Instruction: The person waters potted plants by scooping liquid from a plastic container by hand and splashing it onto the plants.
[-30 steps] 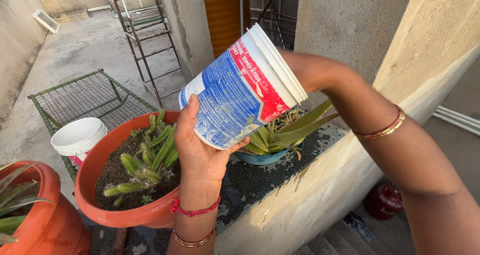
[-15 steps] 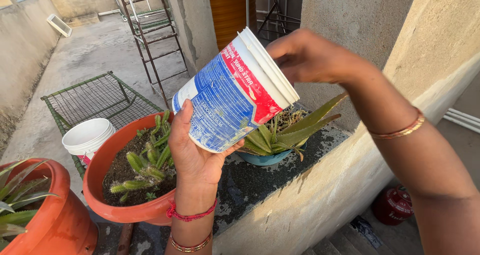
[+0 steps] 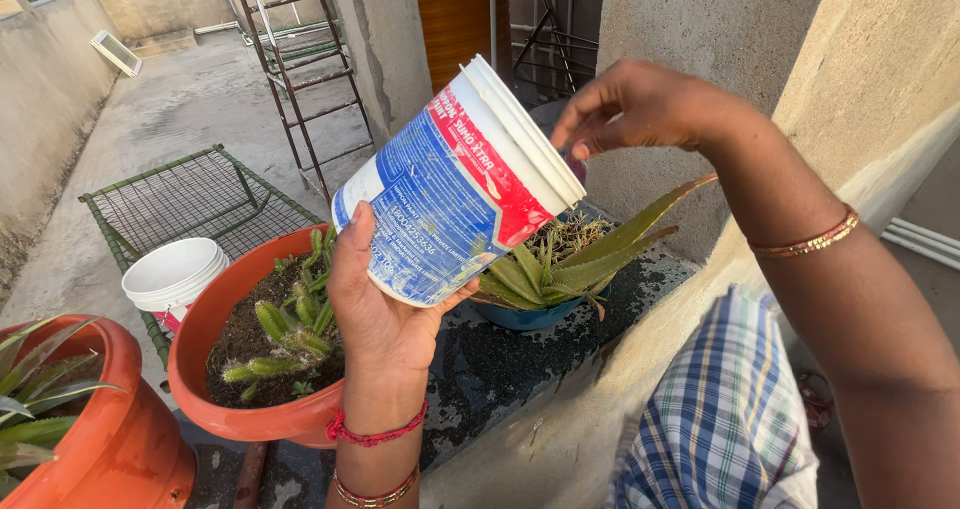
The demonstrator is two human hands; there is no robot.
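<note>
The left hand point(image 3: 385, 314) grips a tilted plastic bucket point(image 3: 455, 184) from below, palm cupping its lower wall near the base, thumb up one side and fingers round the other, the white rim raised toward the right hand point(image 3: 640, 104). That hand hovers just beside the rim, loosely open, fingers curled down, touching nothing I can make out. Under the bucket sits an aloe point(image 3: 570, 254) in a blue pot on the dark ledge point(image 3: 500, 369); left of the holding hand stands an orange pot point(image 3: 245, 409) of cactus. The bucket looks light and stiff, its printed wall probably smooth, so the ribbed rim or base likely offers the surest hold.
</note>
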